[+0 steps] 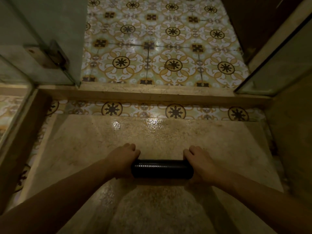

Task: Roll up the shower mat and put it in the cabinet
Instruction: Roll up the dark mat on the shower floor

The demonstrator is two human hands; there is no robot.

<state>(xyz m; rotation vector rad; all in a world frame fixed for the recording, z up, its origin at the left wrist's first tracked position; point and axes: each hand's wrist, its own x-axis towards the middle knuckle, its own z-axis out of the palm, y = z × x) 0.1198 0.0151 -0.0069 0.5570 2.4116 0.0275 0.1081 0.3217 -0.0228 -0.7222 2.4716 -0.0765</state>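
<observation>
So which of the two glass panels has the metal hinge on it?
The left glass panel; its hinge sits low on it. The right panel shows none.

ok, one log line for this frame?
stage: mat rolled | mat: black roll on shower floor | left hand: gripping left end | right hand: gripping right end | cabinet: not in view

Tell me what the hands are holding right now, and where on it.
The rolled black shower mat, gripped at its two ends: the left hand on the left end, the right hand on the right end, fingers curled over the top.
</observation>
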